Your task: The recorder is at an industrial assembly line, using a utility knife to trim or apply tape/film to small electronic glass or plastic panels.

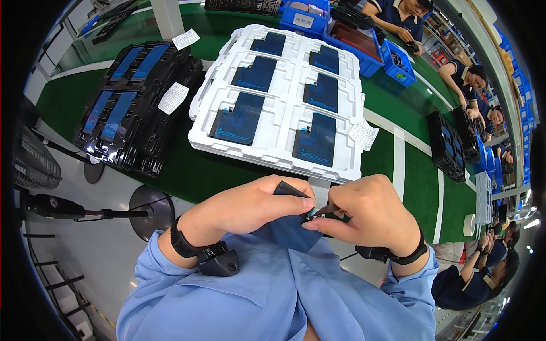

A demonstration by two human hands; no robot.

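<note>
My left hand (261, 202) is closed around a flat dark-blue battery pack (296, 236) in front of my chest, its thumb across the upper part. At the battery's edge, close to a small connector (309, 216), my right hand (369, 213) is shut in a pinch. Between its fingers shows a thin dark metallic piece (330, 210), perhaps tweezers; its full shape is hidden. Beyond my hands, a stack of white moulded trays (278, 108) holds several L-shaped batteries with blue film, such as the near right battery (315, 142).
Stacked black trays (133, 85) with blue strips stand at the left on the green bench (381, 165). Blue bins (398, 62) lie at the back. A tape roll (469, 225) sits at the right. A fan (37, 159) stands left. Co-workers (398, 17) work along the bench.
</note>
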